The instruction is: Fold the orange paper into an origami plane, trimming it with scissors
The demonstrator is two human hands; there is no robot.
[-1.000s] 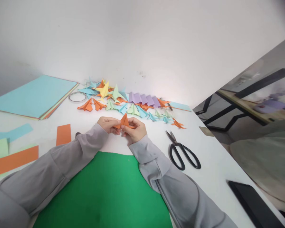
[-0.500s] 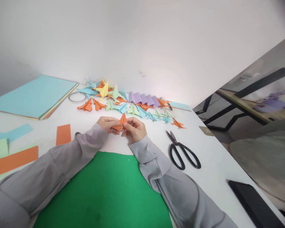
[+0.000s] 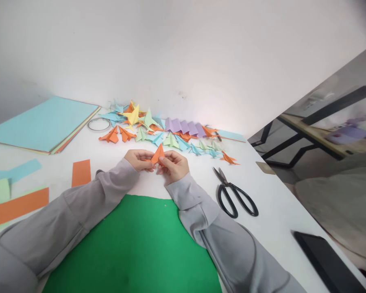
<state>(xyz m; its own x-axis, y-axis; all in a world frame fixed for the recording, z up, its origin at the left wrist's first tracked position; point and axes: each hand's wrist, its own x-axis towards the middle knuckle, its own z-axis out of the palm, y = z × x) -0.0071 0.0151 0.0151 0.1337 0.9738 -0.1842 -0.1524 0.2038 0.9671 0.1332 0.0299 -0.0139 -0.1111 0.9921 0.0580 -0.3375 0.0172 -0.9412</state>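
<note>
A small folded orange paper piece (image 3: pixel 157 156) with an upward point is pinched between both my hands above the white table (image 3: pixel 271 203). My left hand (image 3: pixel 138 159) grips its left side with closed fingers. My right hand (image 3: pixel 176 165) holds its right side, thumb and fingers pressed on the paper. Both arms wear grey sleeves and lie across a green sheet (image 3: pixel 134 248). Just beyond my hands lies a heap of folded paper shapes (image 3: pixel 158 130) in orange, blue, green, yellow and purple.
Black scissors (image 3: pixel 236 195) lie to the right of my right hand. A clear tape roll (image 3: pixel 99 124) and a stack of coloured sheets (image 3: pixel 42 124) sit at the back left. Orange, blue and green strips (image 3: pixel 18 195) lie left. A dark tablet (image 3: pixel 327 262) rests at the right edge.
The orange piece has been turned slightly between my fingers and looks narrower than a second ago. My hands stay in the same spot.
</note>
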